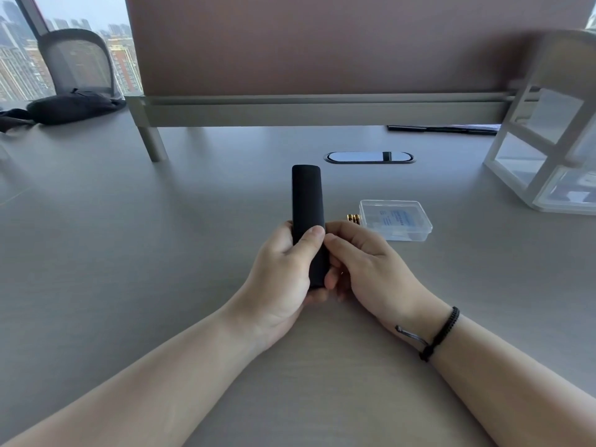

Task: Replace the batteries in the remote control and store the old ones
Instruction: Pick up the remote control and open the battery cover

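A black remote control (307, 201) is held lengthwise above the grey desk, its plain back side up. My left hand (285, 272) wraps its lower half, thumb across the back. My right hand (364, 266) grips the same lower end from the right, fingers curled under it. Gold-tipped batteries (353, 218) lie on the desk just behind my right hand, touching a clear plastic box (395, 220) with its lid shut. The remote's buttons and battery compartment are hidden.
A white open-frame organiser (548, 137) stands at the right. A brown divider panel (322, 46) on a grey rail closes off the back. An oval cable port (370, 157) sits in the desk behind the remote. A black bag (74, 104) lies far left.
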Demonstrator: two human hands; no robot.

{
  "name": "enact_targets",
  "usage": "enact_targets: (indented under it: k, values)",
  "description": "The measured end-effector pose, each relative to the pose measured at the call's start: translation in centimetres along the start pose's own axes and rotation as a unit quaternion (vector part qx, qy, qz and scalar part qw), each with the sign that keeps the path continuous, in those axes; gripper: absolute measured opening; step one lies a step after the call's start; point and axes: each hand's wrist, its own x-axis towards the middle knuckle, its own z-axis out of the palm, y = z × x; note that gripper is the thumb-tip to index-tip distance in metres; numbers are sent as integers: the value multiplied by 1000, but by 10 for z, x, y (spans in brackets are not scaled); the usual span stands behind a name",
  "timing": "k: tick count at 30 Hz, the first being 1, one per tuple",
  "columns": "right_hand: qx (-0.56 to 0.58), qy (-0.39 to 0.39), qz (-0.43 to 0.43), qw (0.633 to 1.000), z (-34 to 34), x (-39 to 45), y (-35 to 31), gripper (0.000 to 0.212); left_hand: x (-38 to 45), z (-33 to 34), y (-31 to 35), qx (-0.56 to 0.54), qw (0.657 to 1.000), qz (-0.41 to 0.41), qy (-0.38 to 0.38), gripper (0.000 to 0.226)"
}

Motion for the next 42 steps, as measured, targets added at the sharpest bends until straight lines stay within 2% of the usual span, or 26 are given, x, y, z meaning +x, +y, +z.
enact_targets:
  k: [10,16,18,22,24,27,37,42]
  values:
    - [-19,-4,0,1000,-1,-4,-3,25,1,-2,1,8,1000,8,-21,10]
    - [39,-49,-17,998,3,-8,-3,20,0,-1,3,-70,997,11,-43,19]
    - [23,-35,-27,999,4,-7,-1,25,0,-2,4,-84,996,7,-38,25]
    - [-57,56,-5,997,1,-2,6,46,3,-4,4,-114,993,11,-20,27]
    - [-81,71,-4,994,-1,-2,6,50,7,-6,3,-122,993,10,-3,33]
    - [-75,80,5,994,-1,-3,4,52,9,-7,0,-113,994,-1,-5,45]
    - [-94,83,-6,992,-2,-3,6,45,4,-5,6,-137,991,2,-13,36]
    - [-51,57,7,997,-4,-2,5,44,10,-8,3,-121,992,16,16,42]
